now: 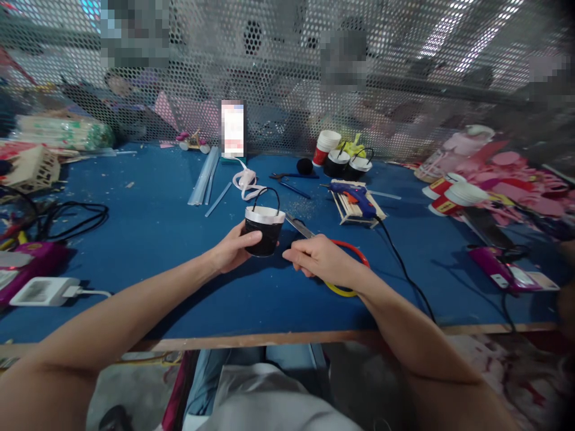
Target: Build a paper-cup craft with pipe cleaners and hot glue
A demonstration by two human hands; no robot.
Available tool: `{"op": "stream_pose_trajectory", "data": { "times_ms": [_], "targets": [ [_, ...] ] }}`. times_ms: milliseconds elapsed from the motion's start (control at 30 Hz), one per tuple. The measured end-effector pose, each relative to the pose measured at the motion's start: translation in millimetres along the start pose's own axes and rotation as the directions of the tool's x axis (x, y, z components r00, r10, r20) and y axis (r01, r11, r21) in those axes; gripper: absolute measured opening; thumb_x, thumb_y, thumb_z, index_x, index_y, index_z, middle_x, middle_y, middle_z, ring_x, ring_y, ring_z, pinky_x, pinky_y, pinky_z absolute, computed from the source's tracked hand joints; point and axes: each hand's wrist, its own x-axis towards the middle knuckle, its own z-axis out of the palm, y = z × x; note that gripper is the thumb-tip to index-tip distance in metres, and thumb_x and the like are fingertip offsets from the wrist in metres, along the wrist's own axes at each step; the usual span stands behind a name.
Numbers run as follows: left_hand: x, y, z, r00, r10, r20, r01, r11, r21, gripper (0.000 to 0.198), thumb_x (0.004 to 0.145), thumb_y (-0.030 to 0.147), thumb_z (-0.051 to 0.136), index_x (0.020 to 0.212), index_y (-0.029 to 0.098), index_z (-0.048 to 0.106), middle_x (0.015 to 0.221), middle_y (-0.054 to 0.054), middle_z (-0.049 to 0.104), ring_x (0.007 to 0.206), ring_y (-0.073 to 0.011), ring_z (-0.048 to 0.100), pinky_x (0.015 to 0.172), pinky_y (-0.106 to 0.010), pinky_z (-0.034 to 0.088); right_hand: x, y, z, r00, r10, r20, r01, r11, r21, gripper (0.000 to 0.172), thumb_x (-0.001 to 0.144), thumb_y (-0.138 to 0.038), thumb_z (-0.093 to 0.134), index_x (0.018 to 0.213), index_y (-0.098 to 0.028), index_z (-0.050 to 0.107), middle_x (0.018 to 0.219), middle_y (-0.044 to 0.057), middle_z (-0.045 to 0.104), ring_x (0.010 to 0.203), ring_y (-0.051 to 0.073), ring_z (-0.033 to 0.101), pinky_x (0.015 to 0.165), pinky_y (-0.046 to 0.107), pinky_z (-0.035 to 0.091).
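Observation:
In the head view my left hand [233,246] is wrapped around a small black bucket [265,239] made from a cup, with a white band at its rim and a thin black loop handle on top. Just to its right, my right hand [312,254] is closed, thumb pointing at the bucket; whatever its fingers may hold is hidden. Partly covered by that hand are scissors [299,225], their blades showing beyond it and their red and yellow handle loops behind. White ribbon [247,181] lies loosely coiled beyond the bucket.
A blue glue gun [354,194] rests on a stick rack [344,212], its cord running to the front edge. Behind stand similar buckets [358,169] and paper cups [326,148]. Glue sticks [204,176], pliers [294,176] and a phone [233,129] sit before a perforated metal screen [274,78].

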Motion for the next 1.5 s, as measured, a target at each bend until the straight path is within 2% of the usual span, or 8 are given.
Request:
{"op": "stream_pose_trajectory", "data": {
  "times_ms": [200, 433, 633, 833, 1033, 1233, 1400, 1500],
  "targets": [
    [1.1, -3.6, -2.3, 1.000, 0.015, 0.019, -0.015, 1.000, 0.010, 0.064, 0.064, 0.036, 0.069, 0.119, 0.013, 0.045, 0.103, -0.014, 0.062, 0.087, -0.0244, 0.062, 0.075, -0.035, 0.048, 1.1, -4.7, 1.3, 0.998, -0.057, -0.007, 0.057, 0.996, -0.071, 0.019, 0.084, -0.024, 0.047, 0.071, -0.016, 0.057, 0.065, 0.000, 0.060, 0.059, 0.009, 0.054, 0.056, 0.022, 0.038],
    [1.1, -3.1, -2.9, 0.999, 0.040, 0.030, -0.040, 0.999, 0.007, 0.063, 0.064, 0.031, 0.071, 0.119, 0.013, 0.046, 0.102, -0.013, 0.063, 0.087, -0.0235, 0.062, 0.077, -0.034, 0.047, 2.6, 0.2, 1.6, 0.982, -0.189, -0.026, 0.183, 0.972, -0.151, 0.021, 0.084, -0.012, 0.043, 0.089, -0.016, 0.063, 0.090, 0.004, 0.064, 0.080, 0.013, 0.058, 0.074, 0.024, 0.042],
    [1.9, -2.9, -2.6, 0.999, 0.043, -0.004, -0.042, 0.999, 0.018, 0.063, 0.061, 0.029, 0.072, 0.115, 0.011, 0.047, 0.103, -0.014, 0.063, 0.087, -0.0231, 0.062, 0.076, -0.033, 0.047, 3.0, 1.9, 2.9, 0.987, -0.153, 0.041, 0.157, 0.982, -0.109, 0.025, 0.082, -0.009, 0.040, 0.091, -0.015, 0.063, 0.084, 0.004, 0.067, 0.077, 0.012, 0.060, 0.071, 0.024, 0.044],
    [1.9, -2.4, -2.8, 0.999, 0.051, -0.010, -0.050, 0.999, 0.018, 0.060, 0.061, 0.029, 0.072, 0.114, 0.012, 0.048, 0.104, -0.014, 0.062, 0.087, -0.0231, 0.061, 0.076, -0.033, 0.047, 3.7, 2.2, 3.7, 0.991, -0.130, 0.027, 0.133, 0.984, -0.120, 0.024, 0.082, -0.010, 0.041, 0.088, -0.016, 0.063, 0.082, 0.002, 0.066, 0.075, 0.010, 0.060, 0.069, 0.021, 0.042],
    [1.9, -3.4, -3.7, 0.999, 0.054, 0.001, -0.054, 0.998, 0.018, 0.061, 0.063, 0.030, 0.071, 0.116, 0.012, 0.047, 0.103, -0.014, 0.063, 0.087, -0.0236, 0.061, 0.075, -0.033, 0.046, 0.6, 3.1, 3.9, 0.997, -0.032, 0.064, 0.039, 0.994, -0.106, 0.023, 0.086, -0.024, 0.041, 0.097, -0.017, 0.059, 0.052, -0.004, 0.055, 0.047, 0.009, 0.053, 0.052, 0.021, 0.039],
    [2.4, -1.4, -0.9, 0.996, 0.089, -0.029, -0.089, 0.996, 0.011, 0.061, 0.062, 0.029, 0.071, 0.116, 0.012, 0.048, 0.103, -0.013, 0.063, 0.093, -0.0237, 0.059, 0.081, -0.033, 0.044, 2.5, 4.2, 2.3, 0.968, -0.249, -0.028, 0.242, 0.958, -0.152, 0.020, 0.078, -0.011, 0.046, 0.089, -0.017, 0.061, 0.092, 0.004, 0.064, 0.087, 0.014, 0.058, 0.076, 0.026, 0.042],
    [2.5, -1.1, -1.5, 0.996, 0.069, -0.053, -0.068, 0.997, 0.021, 0.059, 0.065, 0.034, 0.069, 0.115, 0.011, 0.049, 0.095, -0.012, 0.065, 0.084, -0.0229, 0.062, 0.074, -0.033, 0.046, 3.2, 2.8, 2.0, 0.995, -0.048, -0.089, 0.050, 0.999, 0.016, 0.017, 0.086, -0.028, 0.042, 0.087, -0.018, 0.056, 0.055, -0.003, 0.058, 0.052, 0.011, 0.054, 0.055, 0.024, 0.043],
    [2.4, -1.1, -1.9, 0.997, 0.070, -0.040, -0.069, 0.997, 0.020, 0.060, 0.065, 0.035, 0.068, 0.116, 0.011, 0.049, 0.099, -0.014, 0.064, 0.087, -0.0242, 0.061, 0.077, -0.035, 0.046, 3.5, 2.8, 0.8, 0.964, -0.113, -0.241, 0.111, 0.994, -0.021, 0.011, 0.083, -0.024, 0.047, 0.081, -0.018, 0.056, 0.069, 0.001, 0.062, 0.066, 0.012, 0.058, 0.065, 0.025, 0.044]
  ]
}}
